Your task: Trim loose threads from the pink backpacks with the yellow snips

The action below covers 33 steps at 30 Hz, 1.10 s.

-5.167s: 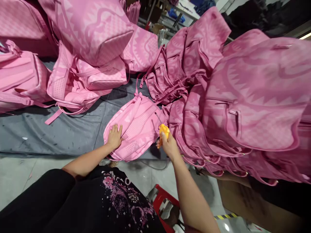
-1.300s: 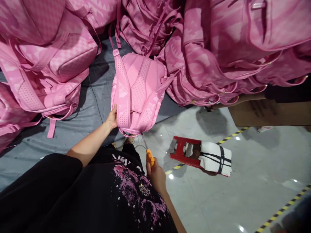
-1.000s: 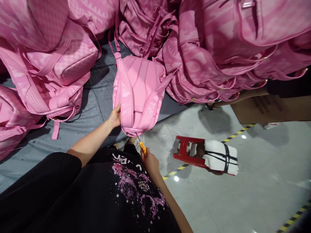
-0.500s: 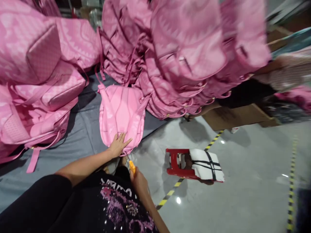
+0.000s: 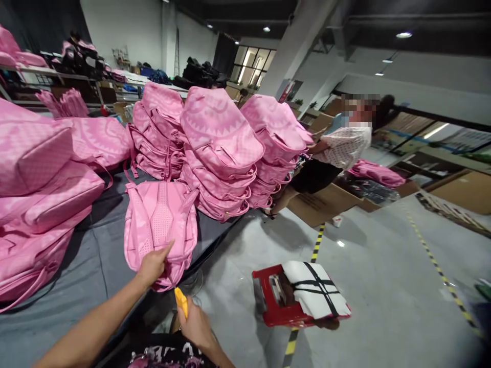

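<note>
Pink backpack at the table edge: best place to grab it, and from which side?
Take the bottom edge, coming from the near side. The pink backpack lies straps-up with that end at the edge of the grey table, clear of the stacks behind it; the left hand pinches it there.

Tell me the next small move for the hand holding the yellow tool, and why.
Probably raise the yellow tool in the right hand the short way up to the bottom edge of the pink backpack. The left hand pinches that edge where it overhangs the table, and the tool's tip points up just below it, not yet touching.
</note>
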### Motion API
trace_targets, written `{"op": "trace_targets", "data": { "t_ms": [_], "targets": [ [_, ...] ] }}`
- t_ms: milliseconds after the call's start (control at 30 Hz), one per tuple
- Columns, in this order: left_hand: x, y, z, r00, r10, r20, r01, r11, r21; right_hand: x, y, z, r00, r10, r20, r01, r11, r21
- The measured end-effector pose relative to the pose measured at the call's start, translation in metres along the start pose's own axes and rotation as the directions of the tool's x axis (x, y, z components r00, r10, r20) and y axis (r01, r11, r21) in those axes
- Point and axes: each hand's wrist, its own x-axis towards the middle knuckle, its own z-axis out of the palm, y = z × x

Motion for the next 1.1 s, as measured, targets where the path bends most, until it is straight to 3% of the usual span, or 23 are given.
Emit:
{"op": "trace_targets", "data": {
  "t_ms": [67, 100, 133, 200, 300, 333, 367, 400, 500, 567, 633, 700, 767, 800, 867, 933, 1033, 1100],
  "targets": [
    [0.003, 0.009, -0.031, 0.967, -0.187, -0.175, 0.161, 0.975, -0.152, -0.007, -0.013, -0.025, 0.998, 0.008, -0.055, -0.008, 1.0, 0.006],
    [0.003, 0.014, -0.046, 0.918, -0.286, -0.274, 0.216, 0.942, -0.259, -0.012, -0.018, -0.037, 0.995, -0.026, -0.092, 0.026, 1.0, 0.002],
    [0.002, 0.018, -0.058, 0.849, -0.382, -0.364, 0.234, 0.891, -0.388, -0.016, -0.022, -0.048, 0.987, -0.091, -0.136, 0.091, 0.996, -0.012],
    [0.0, 0.026, -0.072, 0.69, -0.554, -0.465, 0.141, 0.734, -0.664, -0.023, -0.026, -0.063, 0.953, -0.223, -0.207, 0.215, 0.975, -0.061],
    [-0.007, 0.037, -0.055, 0.472, -0.764, -0.439, -0.046, 0.476, -0.878, -0.026, -0.022, -0.071, 0.933, -0.311, -0.179, 0.296, 0.949, -0.106],
    [-0.011, 0.04, -0.041, 0.421, -0.81, -0.409, -0.047, 0.431, -0.901, -0.025, -0.019, -0.07, 0.943, -0.303, -0.136, 0.291, 0.951, -0.101],
    [-0.018, 0.043, -0.026, 0.417, -0.834, -0.363, 0.002, 0.4, -0.917, -0.022, -0.015, -0.069, 0.955, -0.284, -0.085, 0.276, 0.956, -0.094],
    [-0.028, 0.046, -0.01, 0.453, -0.838, -0.302, 0.082, 0.377, -0.923, -0.019, -0.01, -0.067, 0.965, -0.26, -0.027, 0.257, 0.962, -0.088],
    [-0.073, 0.054, 0.023, 0.681, -0.732, -0.003, 0.374, 0.352, -0.858, -0.002, 0.007, -0.056, 0.975, -0.174, 0.135, 0.188, 0.978, -0.093],
    [-0.11, 0.059, 0.028, 0.751, -0.641, 0.157, 0.492, 0.385, -0.781, 0.012, 0.019, -0.045, 0.97, -0.119, 0.211, 0.142, 0.985, -0.099],
    [-0.136, 0.061, 0.02, 0.762, -0.617, 0.196, 0.535, 0.429, -0.727, 0.026, 0.031, -0.032, 0.961, -0.09, 0.261, 0.117, 0.989, -0.092],
    [-0.142, 0.05, 0.005, 0.797, -0.594, 0.107, 0.534, 0.612, -0.584, 0.036, 0.044, -0.021, 0.952, -0.089, 0.292, 0.117, 0.99, -0.08],
    [-0.131, 0.026, -0.01, 0.862, -0.505, 0.042, 0.496, 0.825, -0.27, 0.039, 0.06, -0.013, 0.948, -0.094, 0.303, 0.127, 0.988, -0.09],
    [-0.12, 0.01, -0.016, 0.886, -0.458, 0.071, 0.463, 0.881, -0.096, 0.037, 0.07, -0.011, 0.944, -0.096, 0.314, 0.133, 0.986, -0.1],
    [-0.098, -0.023, -0.024, 0.885, -0.416, 0.208, 0.404, 0.909, 0.098, 0.031, 0.091, -0.012, 0.934, -0.095, 0.346, 0.14, 0.984, -0.108],
    [-0.084, -0.05, -0.03, 0.867, -0.375, 0.326, 0.365, 0.926, 0.095, 0.023, 0.107, -0.019, 0.925, -0.079, 0.372, 0.121, 0.988, -0.092],
    [-0.081, -0.075, -0.039, 0.882, -0.371, 0.291, 0.368, 0.928, 0.067, 0.02, 0.107, -0.045, 0.92, -0.09, 0.382, 0.125, 0.99, -0.07],
    [-0.085, -0.082, -0.043, 0.864, -0.405, 0.298, 0.383, 0.914, 0.131, 0.032, 0.083, -0.07, 0.92, -0.149, 0.362, 0.187, 0.98, -0.071]
  ]
}}
